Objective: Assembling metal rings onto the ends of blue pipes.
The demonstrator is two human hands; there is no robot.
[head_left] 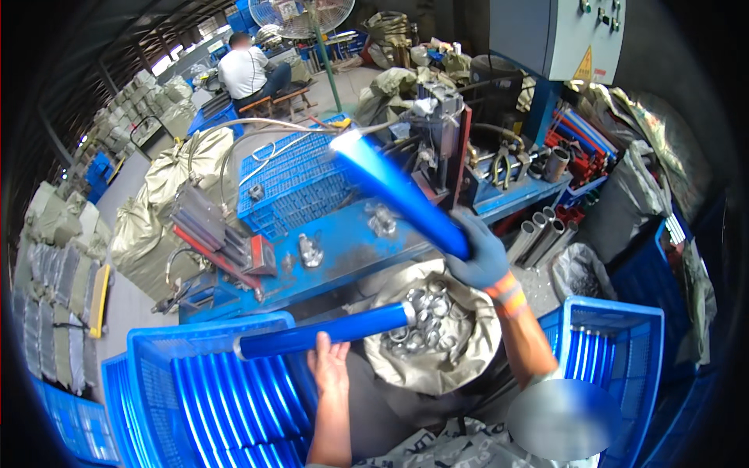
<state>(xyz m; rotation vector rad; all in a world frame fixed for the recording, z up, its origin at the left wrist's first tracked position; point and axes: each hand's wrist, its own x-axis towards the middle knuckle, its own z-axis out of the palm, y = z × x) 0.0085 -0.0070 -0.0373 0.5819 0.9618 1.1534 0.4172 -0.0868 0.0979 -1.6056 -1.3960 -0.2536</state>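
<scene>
My right hand (478,256), in a grey work glove, is closed around the lower end of a shiny blue metal tube (390,187). That tube slants up and to the left over the blue workbench (328,269), its far end pale and blurred. A second blue tube (335,329) lies nearly level above the left crate's edge, and its right end reaches over an open sack (390,363) of metal rings (429,324). My bare left hand (331,366) grips this second tube from below near its middle; some of its fingers are hidden behind the tube.
Blue crates hold rows of blue tubes, one at left (211,327) and one at right (616,310). Clamping fixtures (218,242) and an upside-down blue basket (292,179) are on or by the bench. A grey control box (546,39) stands behind. A person (248,70) sits far back.
</scene>
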